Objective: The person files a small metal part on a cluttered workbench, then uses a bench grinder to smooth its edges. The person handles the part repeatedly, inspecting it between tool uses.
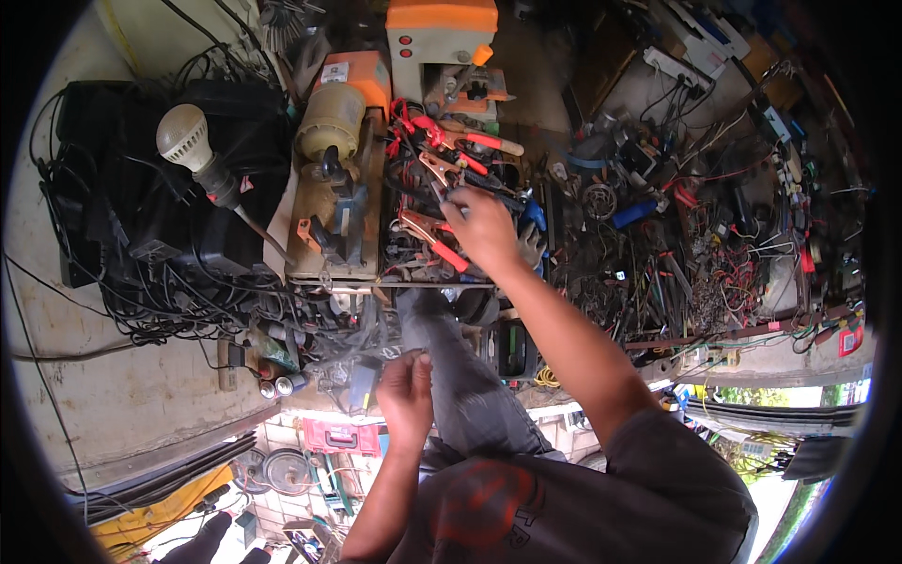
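Note:
My right hand (484, 226) reaches over the cluttered bench, its fingers pinched together. What they hold, if anything, I cannot make out; a thin dark piece shows by the fingertips. Just beyond them lies a copper-coloured clamp (435, 167). A second clamp with red grips (442, 246) sits beside the hand, nearer to me. Farther back are red-handled pliers or clamps (489, 143). My left hand (406, 385) hangs low in front of my leg with its fingers curled; whatever is inside them is hidden.
Left of the clamps stands a motor-driven machine (333, 122) with an orange housing. An orange and grey drill press (442, 47) is behind. A bulb (184, 136) on a stalk rises before black adapters and cables (169, 216). Tangled tools and wires (676, 244) cover the right side.

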